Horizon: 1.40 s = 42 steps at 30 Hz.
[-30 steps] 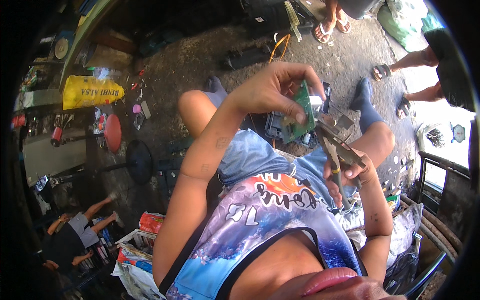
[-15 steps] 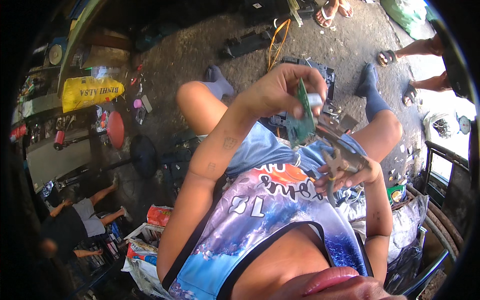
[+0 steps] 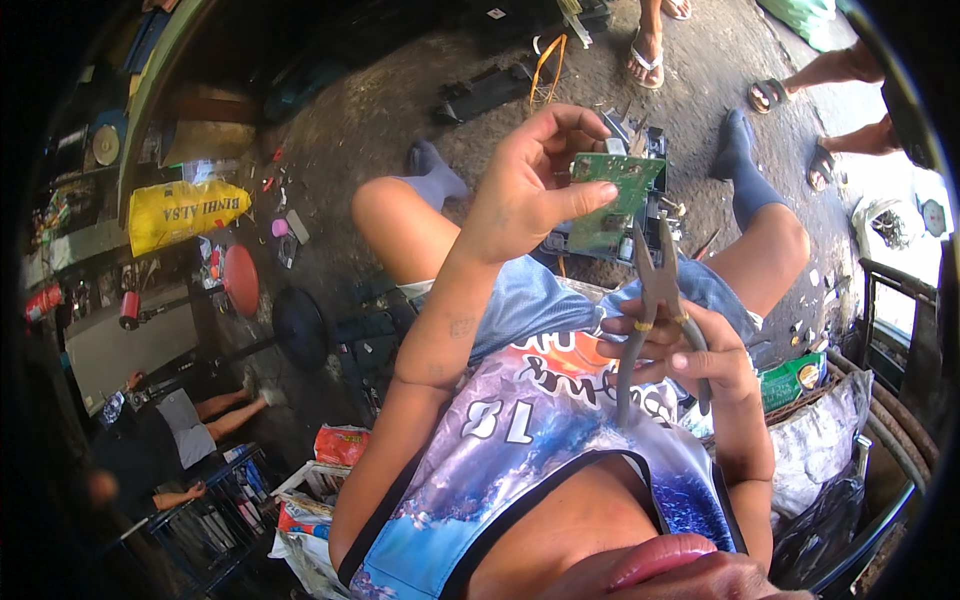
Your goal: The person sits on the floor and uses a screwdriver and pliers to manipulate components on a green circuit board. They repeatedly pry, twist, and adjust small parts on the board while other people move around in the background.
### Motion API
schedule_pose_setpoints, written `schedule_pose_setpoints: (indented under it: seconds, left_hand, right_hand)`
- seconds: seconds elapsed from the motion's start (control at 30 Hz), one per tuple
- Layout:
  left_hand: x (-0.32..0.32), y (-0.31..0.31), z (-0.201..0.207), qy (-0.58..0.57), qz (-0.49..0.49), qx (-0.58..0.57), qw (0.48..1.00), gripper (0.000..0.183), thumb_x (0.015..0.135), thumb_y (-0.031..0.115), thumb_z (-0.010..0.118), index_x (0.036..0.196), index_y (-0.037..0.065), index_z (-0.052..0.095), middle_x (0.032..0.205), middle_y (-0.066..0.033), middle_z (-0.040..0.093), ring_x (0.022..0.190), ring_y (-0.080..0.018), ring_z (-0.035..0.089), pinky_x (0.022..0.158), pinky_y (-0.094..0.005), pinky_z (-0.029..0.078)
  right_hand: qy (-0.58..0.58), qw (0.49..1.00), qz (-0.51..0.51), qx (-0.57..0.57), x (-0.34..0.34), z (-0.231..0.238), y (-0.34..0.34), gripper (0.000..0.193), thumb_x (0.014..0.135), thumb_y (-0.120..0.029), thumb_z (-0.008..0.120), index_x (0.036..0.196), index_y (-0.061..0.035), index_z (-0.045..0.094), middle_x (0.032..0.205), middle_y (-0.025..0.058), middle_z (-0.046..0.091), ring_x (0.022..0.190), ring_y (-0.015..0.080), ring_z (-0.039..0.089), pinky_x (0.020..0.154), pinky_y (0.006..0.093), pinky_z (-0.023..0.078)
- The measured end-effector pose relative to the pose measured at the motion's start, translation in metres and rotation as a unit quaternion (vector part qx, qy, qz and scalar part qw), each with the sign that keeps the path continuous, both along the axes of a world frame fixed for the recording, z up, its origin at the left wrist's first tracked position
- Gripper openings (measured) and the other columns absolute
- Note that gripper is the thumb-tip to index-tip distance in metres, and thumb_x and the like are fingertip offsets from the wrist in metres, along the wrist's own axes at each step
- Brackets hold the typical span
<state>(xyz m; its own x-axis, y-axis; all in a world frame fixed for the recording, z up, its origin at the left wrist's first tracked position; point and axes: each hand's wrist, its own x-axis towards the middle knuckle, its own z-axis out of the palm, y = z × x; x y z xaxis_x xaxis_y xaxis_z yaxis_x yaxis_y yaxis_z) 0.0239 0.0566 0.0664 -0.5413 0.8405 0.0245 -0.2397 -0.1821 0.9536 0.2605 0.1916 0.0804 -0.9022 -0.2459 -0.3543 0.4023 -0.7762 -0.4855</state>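
My left hand [image 3: 535, 185] pinches a green circuit board [image 3: 592, 232] by its upper left part, thumb on the near face. Components stand along the board's top edge. In my right hand [image 3: 718, 352] are grey-handled pliers [image 3: 660, 285], handles spread and jaws parted, pointing away from me. The pliers' tips are close to the board's lower right edge; whether they touch it I cannot tell. Beyond the board, partly covered by it, a dark opened device [image 3: 652, 150] with metal parts lies on the floor between my feet.
Another dark casing [image 3: 485, 95] and an orange cable [image 3: 545, 75] lie farther off. Other people's feet in sandals [image 3: 768, 95] stand at the far right. A yellow bag [image 3: 188, 215] and a red round seat [image 3: 240, 280] are on the left. Sacks [image 3: 815, 450] lie by my right arm.
My left hand has turned the circuit board from nearly edge-on to show its flat face. My right hand has swung the pliers upright beside the board, and their jaws now stand apart.
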Motion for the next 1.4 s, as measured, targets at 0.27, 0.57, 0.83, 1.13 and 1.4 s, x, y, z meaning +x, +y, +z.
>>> schedule_pose_setpoints:
  seconds: [0.27, 0.57, 0.83, 1.13, 1.4]
  left_hand:
    - [0.015, -0.004, 0.004, 0.083, 0.041, 0.043, 0.995, 0.047, 0.087, -0.004, 0.069, 0.129, 0.002, 0.050, 0.103, -0.0023, 0.059, 0.098, -0.0078, 0.059, 0.087, -0.0244, 0.049]
    - [0.018, -0.004, 0.009, 0.066, 0.028, 0.021, 0.997, 0.042, 0.089, -0.005, 0.064, 0.131, -0.002, 0.058, 0.112, -0.0049, 0.062, 0.099, -0.0082, 0.060, 0.086, -0.0230, 0.050]
    - [0.022, -0.003, 0.006, 0.137, 0.090, 0.027, 0.986, 0.040, 0.087, -0.007, 0.066, 0.125, -0.001, 0.059, 0.115, -0.0049, 0.062, 0.099, -0.0090, 0.060, 0.089, -0.0261, 0.051]
    - [0.029, -0.003, 0.007, 0.146, 0.123, 0.008, 0.982, 0.037, 0.084, -0.007, 0.069, 0.118, 0.001, 0.058, 0.114, -0.0041, 0.059, 0.102, -0.0090, 0.059, 0.086, -0.0255, 0.051]
    - [0.026, -0.006, 0.009, 0.252, 0.149, 0.016, 0.956, 0.036, 0.079, -0.010, 0.072, 0.110, 0.004, 0.060, 0.107, -0.0032, 0.057, 0.094, -0.0088, 0.058, 0.074, -0.0229, 0.053]
  right_hand:
    - [-0.008, 0.998, -0.030, 0.062, -0.015, 0.012, -0.008, 0.077, 0.081, -0.008, 0.061, 0.152, 0.0051, 0.033, 0.144, 0.0273, 0.051, 0.130, 0.0394, 0.056, 0.104, 0.0505, 0.051]
    - [-0.013, 0.995, -0.034, 0.098, -0.020, 0.024, -0.013, 0.073, 0.083, -0.004, 0.057, 0.152, 0.0049, 0.032, 0.146, 0.0263, 0.049, 0.133, 0.0360, 0.054, 0.106, 0.0466, 0.049]
    - [-0.062, 0.984, -0.068, 0.151, -0.025, 0.031, -0.017, 0.083, 0.072, -0.012, 0.056, 0.149, 0.0094, 0.035, 0.140, 0.0319, 0.053, 0.126, 0.0428, 0.059, 0.101, 0.0510, 0.053]
    - [-0.037, 0.990, -0.057, 0.120, -0.023, 0.024, -0.008, 0.080, 0.074, -0.005, 0.057, 0.149, 0.0092, 0.035, 0.140, 0.0309, 0.053, 0.126, 0.0425, 0.059, 0.101, 0.0492, 0.054]
    - [-0.012, 0.991, -0.023, 0.134, -0.020, 0.027, -0.001, 0.073, 0.079, -0.004, 0.058, 0.148, 0.0085, 0.038, 0.139, 0.0266, 0.055, 0.127, 0.0336, 0.058, 0.102, 0.0427, 0.052]
